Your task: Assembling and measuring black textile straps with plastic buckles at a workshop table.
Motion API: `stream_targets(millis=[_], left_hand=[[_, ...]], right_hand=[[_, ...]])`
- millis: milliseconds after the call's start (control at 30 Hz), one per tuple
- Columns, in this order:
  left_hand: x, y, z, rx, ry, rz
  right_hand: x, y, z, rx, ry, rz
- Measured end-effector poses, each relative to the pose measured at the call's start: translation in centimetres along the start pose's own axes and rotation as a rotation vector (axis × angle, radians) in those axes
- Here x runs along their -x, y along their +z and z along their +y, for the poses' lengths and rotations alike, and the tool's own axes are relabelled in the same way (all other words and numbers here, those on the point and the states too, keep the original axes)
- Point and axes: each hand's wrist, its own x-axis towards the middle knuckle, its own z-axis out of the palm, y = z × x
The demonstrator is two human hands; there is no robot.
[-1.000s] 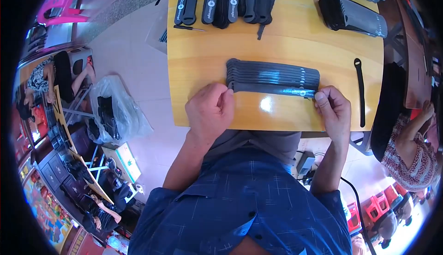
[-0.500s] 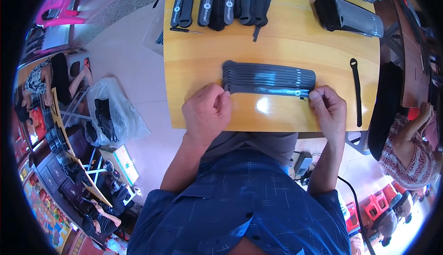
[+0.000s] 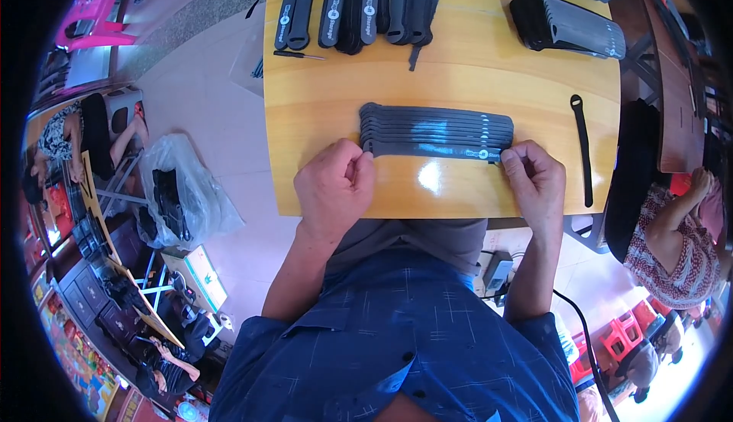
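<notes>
The overlapped black straps (image 3: pixel 437 126) lie in a row on the table (image 3: pixel 321 78) and look nearly squared up, with 1 loose strap (image 3: pixel 582 149) at 3 o'clock not among them. They sit at 2 o'clock from my left hand (image 3: pixel 334 183) and 10 o'clock from my right hand (image 3: pixel 536 181), each pinched narrow on an end of the nearest strap (image 3: pixel 429 150).

I'm facing a glossy, wood-grained table (image 3: pixel 317 97), smooth straps (image 3: pixel 435 133) with a sheen, a crinkly plastic bag (image 3: pixel 208 206) and my cloth shirt (image 3: pixel 435 307).
</notes>
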Motion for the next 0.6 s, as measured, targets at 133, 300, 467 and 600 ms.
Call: stream_targets(millis=[133, 300, 467, 600], left_hand=[[-0.04, -0.07, 0.13, -0.001, -0.019, -0.011], [-0.05, -0.13, 0.13, 0.002, -0.020, -0.007], [-0.11, -0.14, 0.09, -0.013, -0.017, -0.021], [-0.12, -0.04, 0.21, -0.009, -0.010, -0.015]], right_hand=[[-0.02, 0.08, -0.15, 0.025, -0.022, 0.004], [-0.04, 0.11, -0.49, 0.059, -0.027, 0.007], [-0.04, 0.07, -0.62, 0.084, -0.023, 0.008], [0.04, 0.09, -0.51, 0.081, -0.013, 0.016]])
